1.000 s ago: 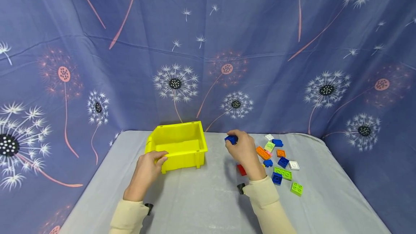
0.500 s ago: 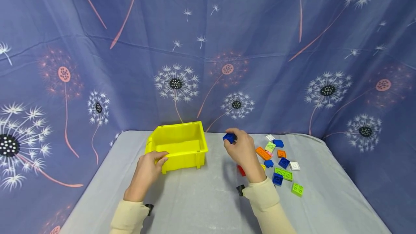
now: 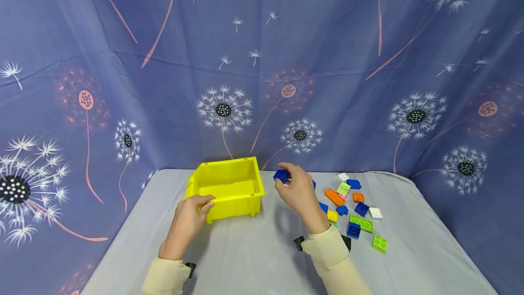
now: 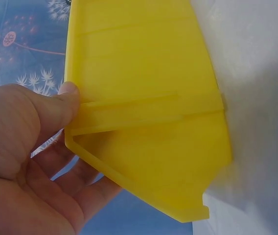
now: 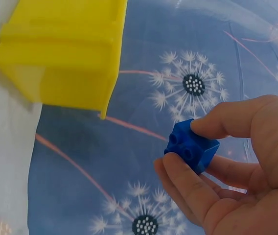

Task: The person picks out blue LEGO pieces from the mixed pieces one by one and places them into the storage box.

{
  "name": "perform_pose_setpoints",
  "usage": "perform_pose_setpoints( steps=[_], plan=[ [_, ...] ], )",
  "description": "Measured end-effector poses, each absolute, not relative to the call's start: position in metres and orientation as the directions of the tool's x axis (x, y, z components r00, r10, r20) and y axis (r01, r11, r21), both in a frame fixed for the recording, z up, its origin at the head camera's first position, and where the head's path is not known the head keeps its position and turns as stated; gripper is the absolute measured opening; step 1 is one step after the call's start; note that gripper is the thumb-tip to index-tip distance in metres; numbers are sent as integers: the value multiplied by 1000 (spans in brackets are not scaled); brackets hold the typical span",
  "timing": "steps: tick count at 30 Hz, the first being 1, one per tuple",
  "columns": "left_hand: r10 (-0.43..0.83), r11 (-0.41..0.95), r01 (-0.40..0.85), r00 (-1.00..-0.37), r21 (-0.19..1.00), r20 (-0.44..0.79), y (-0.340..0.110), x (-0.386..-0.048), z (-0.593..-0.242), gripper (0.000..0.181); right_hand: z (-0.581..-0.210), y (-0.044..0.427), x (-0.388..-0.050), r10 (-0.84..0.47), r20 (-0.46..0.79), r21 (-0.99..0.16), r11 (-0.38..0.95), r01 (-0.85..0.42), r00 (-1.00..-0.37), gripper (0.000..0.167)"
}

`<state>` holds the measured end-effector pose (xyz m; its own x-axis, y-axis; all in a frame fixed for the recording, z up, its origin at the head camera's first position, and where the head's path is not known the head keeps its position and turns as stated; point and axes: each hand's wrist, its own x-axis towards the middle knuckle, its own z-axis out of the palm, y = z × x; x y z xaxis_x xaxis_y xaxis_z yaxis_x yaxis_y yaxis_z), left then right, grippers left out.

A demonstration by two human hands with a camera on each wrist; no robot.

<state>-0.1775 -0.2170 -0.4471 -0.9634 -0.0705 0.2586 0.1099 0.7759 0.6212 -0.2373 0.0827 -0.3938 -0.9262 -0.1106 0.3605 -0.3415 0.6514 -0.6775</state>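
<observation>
A yellow open-topped bin (image 3: 235,208) stands at the back of the table, left of centre. My left hand (image 3: 188,222) grips its near left rim; the left wrist view shows the thumb (image 4: 63,105) on the bin's outer side and the other fingers beyond the rim. To the right of the bin, my right hand (image 3: 300,195) pinches a blue building brick (image 3: 281,175) above the table. Two round studs show on this brick (image 5: 190,144) in the right wrist view, between thumb and fingers. The bin's floor, as far as the head view shows it, bears no bricks.
Several loose bricks lie on the right of the table, among them an orange one (image 3: 335,197), a long green one (image 3: 361,223), a lime one (image 3: 379,243) and a white one (image 3: 375,213). The right forearm hides part of the pile. A patterned blue cloth (image 3: 262,67) hangs behind.
My right hand has moved a little left with the blue brick, closer to the bin. More bricks show beside the right wrist. The left hand keeps its hold on the rim.
</observation>
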Motion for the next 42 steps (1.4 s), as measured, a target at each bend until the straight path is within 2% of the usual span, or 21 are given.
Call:
perform_pose_setpoints(
  steps=[18,24,30,35,42],
  plan=[
    [-64,779,129,-957,613,283,-216,-178,-451,25,-389,27,-257,-240,377,-628,644,-438,-894,40],
    [-64,783,141,-951,605,303,-215,-179,-451,25,-387,9,-261,-289,307,-645,638,-422,-907,44],
    [-87,786,122,-948,606,305,-215,-179,-451,24,-390,-7,-265,-342,255,-638,643,-423,-904,40],
    [-86,785,128,-946,606,311,-215,-180,-451,23,-394,-19,-267,-344,184,-624,683,-380,-921,39],
    [-107,782,95,-953,615,283,-215,-179,-452,25,-395,-31,-273,-373,106,-578,731,-363,-922,46]
  ],
)
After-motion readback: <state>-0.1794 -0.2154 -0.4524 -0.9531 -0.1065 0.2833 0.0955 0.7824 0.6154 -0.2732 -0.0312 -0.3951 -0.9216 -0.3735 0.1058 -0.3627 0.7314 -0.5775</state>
